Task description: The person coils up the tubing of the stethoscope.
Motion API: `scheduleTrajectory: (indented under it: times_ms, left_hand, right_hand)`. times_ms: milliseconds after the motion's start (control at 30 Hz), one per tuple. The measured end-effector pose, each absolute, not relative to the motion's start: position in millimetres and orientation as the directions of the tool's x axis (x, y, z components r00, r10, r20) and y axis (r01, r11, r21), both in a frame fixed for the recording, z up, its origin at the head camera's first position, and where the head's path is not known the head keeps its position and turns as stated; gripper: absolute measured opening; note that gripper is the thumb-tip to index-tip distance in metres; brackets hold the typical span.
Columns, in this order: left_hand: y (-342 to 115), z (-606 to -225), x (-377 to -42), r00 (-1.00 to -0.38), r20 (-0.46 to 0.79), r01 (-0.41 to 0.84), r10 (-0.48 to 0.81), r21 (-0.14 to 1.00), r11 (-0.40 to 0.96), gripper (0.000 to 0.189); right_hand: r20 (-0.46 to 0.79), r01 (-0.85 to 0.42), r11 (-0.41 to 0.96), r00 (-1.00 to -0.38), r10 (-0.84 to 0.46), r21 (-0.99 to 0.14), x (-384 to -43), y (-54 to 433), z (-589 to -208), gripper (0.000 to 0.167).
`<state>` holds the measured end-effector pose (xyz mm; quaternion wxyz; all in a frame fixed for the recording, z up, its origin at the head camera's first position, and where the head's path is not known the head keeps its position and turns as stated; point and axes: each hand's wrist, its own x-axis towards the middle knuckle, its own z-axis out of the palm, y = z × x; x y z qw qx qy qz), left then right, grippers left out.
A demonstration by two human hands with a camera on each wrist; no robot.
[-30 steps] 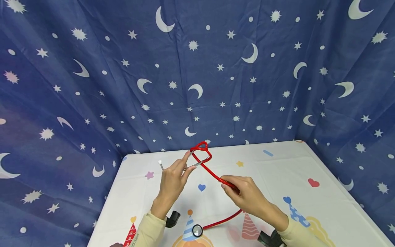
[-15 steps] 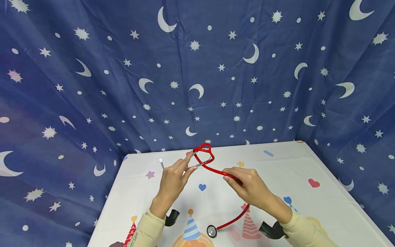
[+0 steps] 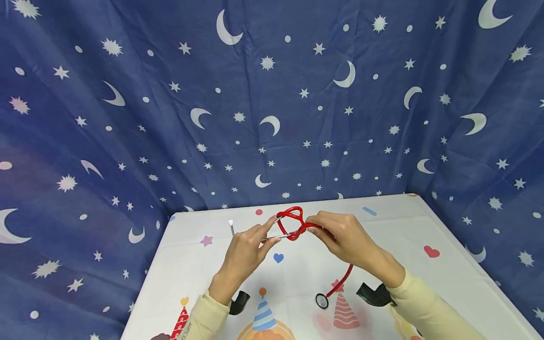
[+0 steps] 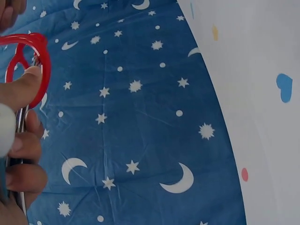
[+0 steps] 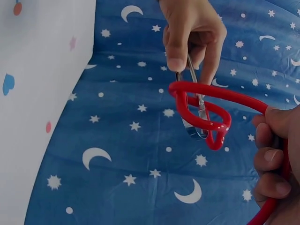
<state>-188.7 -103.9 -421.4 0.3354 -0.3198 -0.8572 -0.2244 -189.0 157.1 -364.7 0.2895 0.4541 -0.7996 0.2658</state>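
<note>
Hands close but not touching, a person in pale sleeves works a red stethoscope [image 3: 301,228] above a white table [image 3: 395,226], below the centre of the frame. At left, a white ear tip [image 3: 231,222] pokes up behind the left hand [image 3: 243,252], whose thumb and fingers grip the slim metal arms [image 5: 201,108]; the left wrist view shows those fingers curled at its left edge. Right of them, near mid-frame, the red tubing [image 5: 225,96] loops about the metal arms. Next along, the right hand [image 3: 350,241] clasps the tubing, fingers curled round it, and comes up just beside the loop: the stretch between the two looks far shorter in the head view than it did a moment ago. Under that hand, lower right of centre, the chest piece [image 3: 321,301] at the tube's end sits higher and further right than before; whether it rests on the table or hangs over it is not clear. Judging by the shift, slack is being drawn in toward the metal arms, and the work seems centred on that crossing, though whether it forms a simple wrap or a true knot cannot be told.
</note>
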Motion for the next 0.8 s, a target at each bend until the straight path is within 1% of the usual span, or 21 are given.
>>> scheduleTrajectory:
  times_ms: [67, 233, 433, 567, 667, 800]
  left_hand:
    - [-102.5, -421.1, -186.8, -0.563, 0.717, 0.705, 0.411, 0.156, 0.692, 0.054]
    - [-98.6, -418.0, -182.6, -0.561, 0.702, 0.717, 0.439, 0.147, 0.681, 0.054]
    - [-95.6, -413.8, -178.5, -0.549, 0.686, 0.752, 0.478, 0.155, 0.641, 0.052]
    - [-95.2, -413.6, -177.1, -0.530, 0.677, 0.782, 0.511, 0.156, 0.604, 0.052]
    - [-95.5, -414.2, -177.4, -0.507, 0.674, 0.800, 0.537, 0.136, 0.585, 0.052]
    - [-95.4, -414.4, -177.8, -0.475, 0.673, 0.817, 0.567, 0.098, 0.569, 0.051]
  right_hand:
    - [0.703, -0.880, 0.448, -0.418, -0.575, -0.157, -191.1, 155.9, -362.6, 0.011]
    - [0.700, -0.876, 0.452, -0.428, -0.572, -0.167, -195.2, 154.7, -357.4, 0.019]
    - [0.694, -0.884, 0.434, -0.423, -0.583, -0.174, -200.9, 152.7, -354.7, 0.012]
    - [0.684, -0.891, 0.421, -0.412, -0.602, -0.167, -205.2, 151.5, -356.1, 0.011]
    - [0.677, -0.895, 0.412, -0.409, -0.612, -0.168, -207.4, 151.3, -357.0, 0.014]
    - [0.643, -0.888, 0.411, -0.439, -0.627, -0.205, -208.0, 151.4, -355.7, 0.015]
